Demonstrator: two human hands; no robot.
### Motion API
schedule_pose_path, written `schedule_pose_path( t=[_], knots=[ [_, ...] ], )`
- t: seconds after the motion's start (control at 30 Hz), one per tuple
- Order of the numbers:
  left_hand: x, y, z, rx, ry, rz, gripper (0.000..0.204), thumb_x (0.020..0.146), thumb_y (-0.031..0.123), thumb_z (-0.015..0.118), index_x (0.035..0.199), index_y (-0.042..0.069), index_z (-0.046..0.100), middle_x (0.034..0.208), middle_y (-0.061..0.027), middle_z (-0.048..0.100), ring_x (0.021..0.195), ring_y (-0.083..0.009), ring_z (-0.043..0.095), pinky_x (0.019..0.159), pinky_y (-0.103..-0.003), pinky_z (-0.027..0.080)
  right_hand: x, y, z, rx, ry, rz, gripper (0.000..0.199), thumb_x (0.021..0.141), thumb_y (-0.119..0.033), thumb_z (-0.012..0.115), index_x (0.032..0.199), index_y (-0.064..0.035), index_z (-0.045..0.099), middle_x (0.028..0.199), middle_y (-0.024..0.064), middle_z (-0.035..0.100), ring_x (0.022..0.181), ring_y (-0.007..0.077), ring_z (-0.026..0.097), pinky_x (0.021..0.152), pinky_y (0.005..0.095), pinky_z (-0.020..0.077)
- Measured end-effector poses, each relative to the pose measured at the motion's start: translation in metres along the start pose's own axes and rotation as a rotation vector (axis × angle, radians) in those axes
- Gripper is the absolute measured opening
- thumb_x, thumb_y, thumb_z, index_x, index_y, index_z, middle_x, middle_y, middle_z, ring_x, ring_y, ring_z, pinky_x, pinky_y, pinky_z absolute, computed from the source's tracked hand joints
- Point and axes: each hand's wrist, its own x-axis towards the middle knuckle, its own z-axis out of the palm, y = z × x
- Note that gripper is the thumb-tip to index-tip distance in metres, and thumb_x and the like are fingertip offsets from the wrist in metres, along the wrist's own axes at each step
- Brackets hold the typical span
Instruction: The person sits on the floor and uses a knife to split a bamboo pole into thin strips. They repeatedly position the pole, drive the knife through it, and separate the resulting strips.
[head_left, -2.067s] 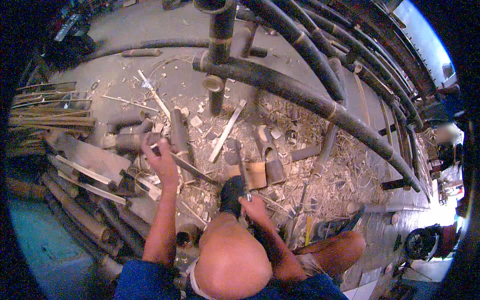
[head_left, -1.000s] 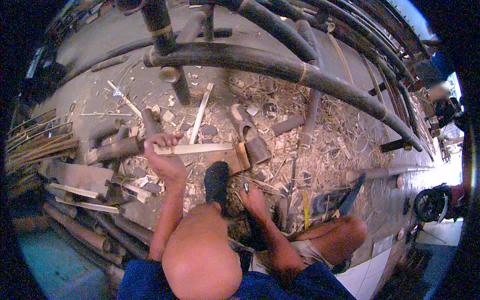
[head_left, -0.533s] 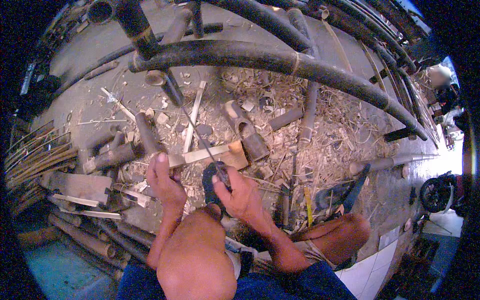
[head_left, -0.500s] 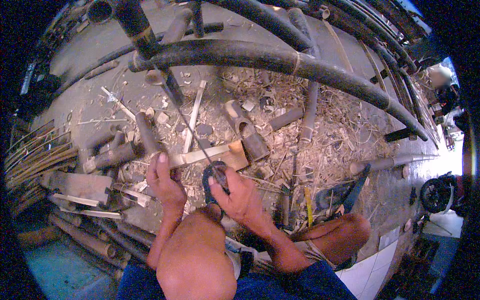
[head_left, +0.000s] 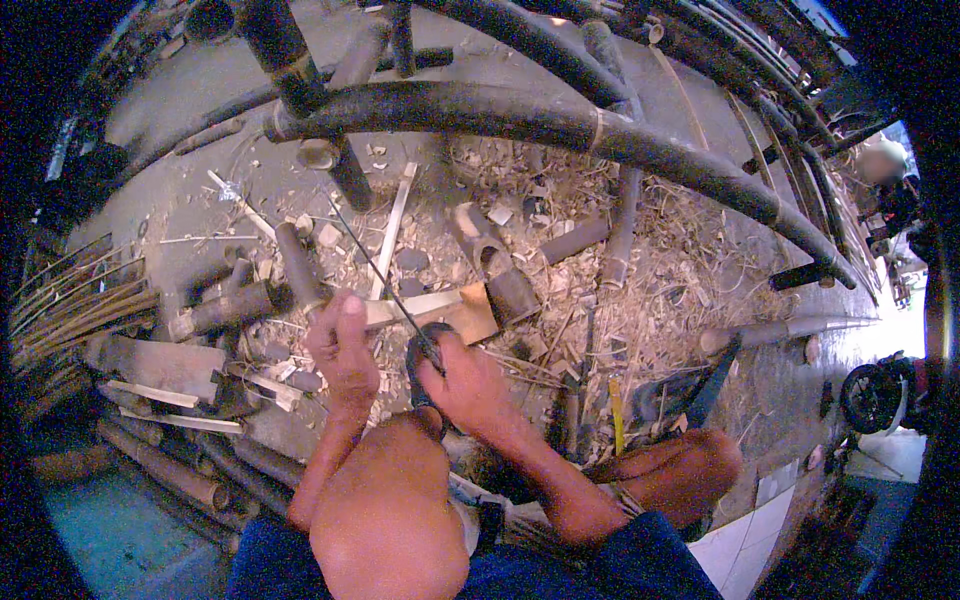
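Observation:
My left hand (head_left: 338, 345) grips a pale split bamboo strip (head_left: 425, 305) that lies across the floor in front of my raised knee (head_left: 385, 515). My right hand (head_left: 465, 375) holds the handle of a long thin knife (head_left: 378, 270). Its blade runs up and to the left, crossing over the strip. A dark sandal (head_left: 425, 355) sits under my right hand. A flat pale wood block (head_left: 472, 312) lies at the strip's right end.
Thick dark bamboo poles (head_left: 560, 115) arch across the top. Short cut bamboo sections (head_left: 225, 308) and shavings (head_left: 650, 290) cover the concrete floor. Split slats (head_left: 160, 395) are stacked at the left. A blue-handled tool (head_left: 712, 380) lies right of my other knee (head_left: 700, 465). A motorbike wheel (head_left: 875, 395) is at far right.
My left hand picked up the pale strip and drew it toward my knee. My right hand came forward with the knife and laid the blade across the strip.

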Motion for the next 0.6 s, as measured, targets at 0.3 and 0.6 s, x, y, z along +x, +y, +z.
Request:
schedule_pose_path(
  t=[0.3,0.6],
  knots=[
    [0.003,0.007,0.004,0.157,-0.038,0.128,0.026,0.096,0.021,0.054,0.086,-0.002,0.063,0.068,0.0009,0.048,0.066,-0.0089,0.041,0.058,-0.028,0.034,-0.003,0.010,-0.006,0.058,0.129,-0.150,0.033,0.090,-0.031,0.060,0.102,0.0000,0.058,0.076,0.0254,0.064,0.071,0.0466,0.063,0.065,0.0524,0.0489],
    [-0.001,0.003,0.011,0.119,-0.038,0.269,0.027,0.097,0.021,0.053,0.078,0.002,0.056,0.069,0.0041,0.046,0.063,-0.0057,0.039,0.053,-0.024,0.031,0.009,0.009,-0.004,0.044,0.089,-0.141,0.030,0.089,-0.028,0.060,0.095,0.0011,0.057,0.077,0.0267,0.064,0.072,0.0464,0.063,0.064,0.0535,0.0502]
  ],
)
